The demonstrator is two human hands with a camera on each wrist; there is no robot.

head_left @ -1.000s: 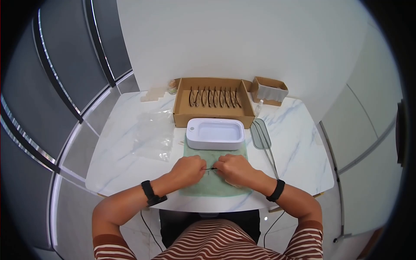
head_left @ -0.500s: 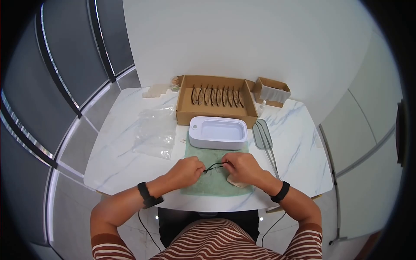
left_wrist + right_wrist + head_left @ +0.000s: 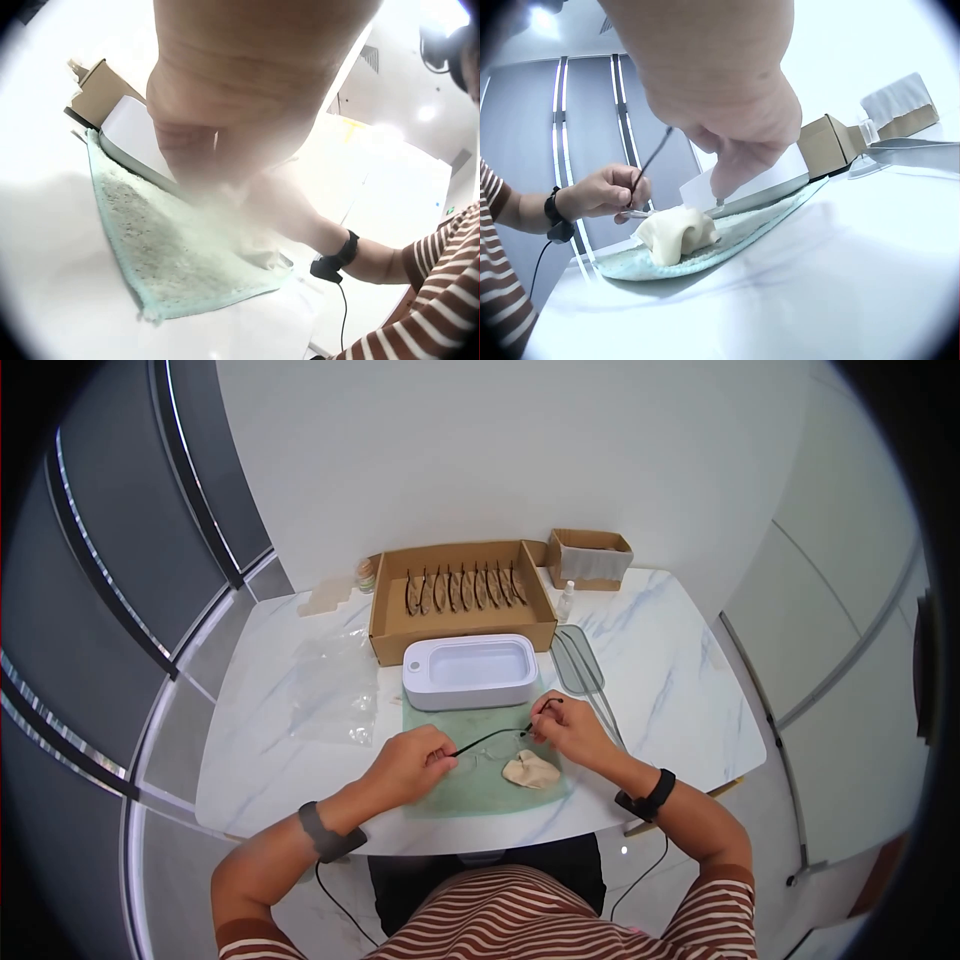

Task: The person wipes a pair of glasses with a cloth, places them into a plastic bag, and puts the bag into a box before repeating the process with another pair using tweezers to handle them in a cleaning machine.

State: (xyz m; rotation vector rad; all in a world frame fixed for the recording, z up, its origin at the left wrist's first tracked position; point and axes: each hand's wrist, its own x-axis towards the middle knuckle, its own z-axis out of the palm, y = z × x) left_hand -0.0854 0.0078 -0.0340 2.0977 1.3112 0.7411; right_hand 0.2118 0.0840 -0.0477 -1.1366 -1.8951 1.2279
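A pair of glasses with thin dark temples (image 3: 484, 740) is held between both hands above the green cloth (image 3: 440, 796). My left hand (image 3: 412, 762) pinches one end of it; in the right wrist view that hand (image 3: 604, 193) has a dark temple rising from its fingers. My right hand (image 3: 574, 734) pinches the other side, a curved dark tip sticking out over the fingers. Below the right hand a crumpled cream cloth (image 3: 531, 770) lies on the green cloth. The left wrist view is hazy around the fingertips.
Behind the green cloth stands a white basin device (image 3: 470, 672). Farther back, a cardboard box (image 3: 462, 624) holds several dark-edged glasses. Clear plastic bags (image 3: 335, 690) lie at left; a grey lid (image 3: 578, 658), a small bottle (image 3: 566, 602) and a smaller box (image 3: 590, 560) are at right.
The hands have moved apart, and the glasses show opened out between them. My right hand has lifted away from the cream cloth, which is now in plain view.
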